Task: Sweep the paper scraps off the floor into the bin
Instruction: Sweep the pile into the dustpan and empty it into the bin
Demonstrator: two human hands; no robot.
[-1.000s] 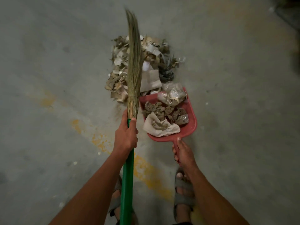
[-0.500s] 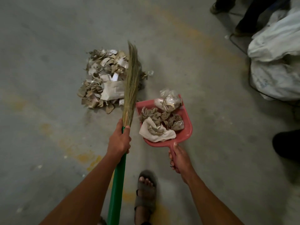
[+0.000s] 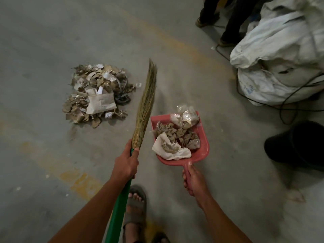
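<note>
Right now your left hand point(image 3: 125, 164) is wrapped around the broom point(image 3: 143, 109) just where the green handle meets the straw bristles, and your right hand point(image 3: 193, 181) grips the handle of the red dustpan point(image 3: 204, 149), which is raised off the floor and loaded. Judging by their look, the scraps are feather-light and loose, so they will likely slide or blow off if you tilt the pan forward; keep it level and hold the handle close to the pan. The load is crumpled brown paper bits, a white wad and a clear plastic bag near the front lip. The remaining pile of scraps point(image 3: 96, 95) lies on the floor point(image 3: 43, 41) to the left of the bristles, apart from them: torn brown and white pieces with a pale envelope-like sheet in the middle. A dark bucket point(image 3: 296, 142) stands to your right, near big white sacks point(image 3: 280, 55); which serves as the bin I cannot tell.
</note>
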